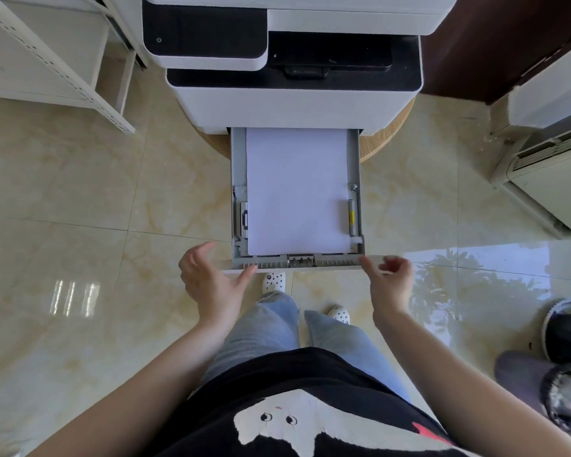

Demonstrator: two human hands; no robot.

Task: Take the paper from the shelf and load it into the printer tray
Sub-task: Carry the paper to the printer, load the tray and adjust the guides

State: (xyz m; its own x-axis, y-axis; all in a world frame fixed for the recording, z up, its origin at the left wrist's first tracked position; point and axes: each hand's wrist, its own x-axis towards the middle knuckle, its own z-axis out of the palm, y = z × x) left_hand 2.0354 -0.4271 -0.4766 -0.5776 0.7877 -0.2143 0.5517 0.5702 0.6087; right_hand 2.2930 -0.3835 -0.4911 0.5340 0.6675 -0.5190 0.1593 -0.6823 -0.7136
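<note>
While no brand or readable writing shows anywhere, only a power symbol on the printer (290, 61) panel, the paper (297, 189) lies flat inside the pulled-out tray (356, 179), between the side guides. Left hand (211, 278) sits at the tray's front left corner, fingers spread apart, gripping nothing, fingertips touching the front lip; right hand (389, 282) is at the front right corner, blurred, fingers loosely curled and empty, just beside the lip. Paper is just beyond both hands, touched by neither; shelf (47, 61) stands at far left.
</note>
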